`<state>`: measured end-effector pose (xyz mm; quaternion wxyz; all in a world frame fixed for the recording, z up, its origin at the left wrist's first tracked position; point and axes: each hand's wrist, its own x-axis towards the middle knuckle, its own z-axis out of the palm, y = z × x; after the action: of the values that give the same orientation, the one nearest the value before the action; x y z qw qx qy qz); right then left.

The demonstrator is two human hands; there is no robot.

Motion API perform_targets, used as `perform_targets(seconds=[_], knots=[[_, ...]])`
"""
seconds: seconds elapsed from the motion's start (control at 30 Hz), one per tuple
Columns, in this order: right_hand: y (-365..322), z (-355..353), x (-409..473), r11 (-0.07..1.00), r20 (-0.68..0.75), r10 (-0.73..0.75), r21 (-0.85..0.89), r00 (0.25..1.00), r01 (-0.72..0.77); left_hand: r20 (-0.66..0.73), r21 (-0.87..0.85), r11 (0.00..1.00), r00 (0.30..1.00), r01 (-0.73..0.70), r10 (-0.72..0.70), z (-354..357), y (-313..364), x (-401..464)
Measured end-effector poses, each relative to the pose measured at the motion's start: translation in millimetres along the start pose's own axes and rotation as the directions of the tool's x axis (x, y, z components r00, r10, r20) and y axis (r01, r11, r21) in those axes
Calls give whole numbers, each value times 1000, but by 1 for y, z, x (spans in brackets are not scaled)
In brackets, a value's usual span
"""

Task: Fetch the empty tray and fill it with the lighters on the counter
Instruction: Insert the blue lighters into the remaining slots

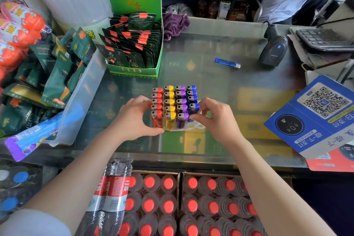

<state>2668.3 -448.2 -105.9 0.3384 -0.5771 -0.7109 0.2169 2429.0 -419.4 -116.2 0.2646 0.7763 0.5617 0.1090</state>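
A white tray [197, 127] sits mid-counter, holding upright lighters in red, yellow, purple and blue columns [173, 101]. Its front right slot shows bare. My left hand [135, 118] grips the tray's left front corner beside the red lighters. My right hand [214, 116] pinches a blue lighter [193, 110] standing in the blue column. A single blue lighter [227, 62] lies flat on the glass counter, farther back and to the right.
A green display box of snack packets [134, 48] stands behind the tray to the left. A barcode scanner [273, 48] and keyboard [323, 39] are at right, a blue QR sign [314, 119] at the right edge. Bottle crates [180, 203] sit below the counter.
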Motion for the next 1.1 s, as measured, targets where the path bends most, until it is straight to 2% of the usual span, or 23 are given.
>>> perform_targets(seconds=[0.1, 0.2, 0.27, 0.3, 0.37, 0.43, 0.6, 0.73, 0.8, 0.9, 0.97, 1.03, 1.1], knots=[[1, 5, -5, 1000, -4, 13, -12, 1000, -13, -19, 16, 1000, 1000, -19, 19, 1, 1, 0], [9, 2, -9, 988, 20, 53, 143, 998, -55, -37, 23, 999, 999, -30, 31, 2, 0, -1], [17, -4, 2, 957, -98, 176, 251, 980, -147, -41, 31, 999, 998, -42, 44, 2, 0, 2], [23, -7, 12, 949, -178, 240, 251, 954, -192, -43, 37, 998, 998, -47, 48, 2, 0, 4], [38, -11, 35, 955, -305, 289, 155, 907, -253, -50, 47, 998, 997, -49, 51, 2, 2, 7], [52, -14, 60, 960, -329, 274, 45, 904, -275, -56, 52, 998, 997, -43, 46, 2, 3, 11], [82, -17, 118, 901, -195, 237, -322, 952, -290, -51, 51, 998, 998, -44, 46, 2, 3, 16], [92, -16, 136, 781, -126, 382, -485, 916, -392, -39, 38, 999, 999, -28, 29, 3, 1, 17], [90, -15, 132, 760, -132, 340, -545, 931, -355, -36, 35, 999, 999, -26, 27, 4, 0, 17], [83, -11, 117, 776, -31, 194, -607, 981, -173, -38, 34, 999, 999, -27, 28, 5, 0, 18], [76, -8, 105, 823, 10, 134, -558, 991, -106, -38, 36, 999, 999, -26, 27, 5, 0, 17], [61, -9, 91, 933, -24, 218, -289, 976, -216, -34, 37, 999, 999, -18, 19, 4, 1, 16], [48, -12, 72, 953, 7, 303, 8, 953, -303, -33, 47, 999, 999, -12, 14, 4, 2, 15]])
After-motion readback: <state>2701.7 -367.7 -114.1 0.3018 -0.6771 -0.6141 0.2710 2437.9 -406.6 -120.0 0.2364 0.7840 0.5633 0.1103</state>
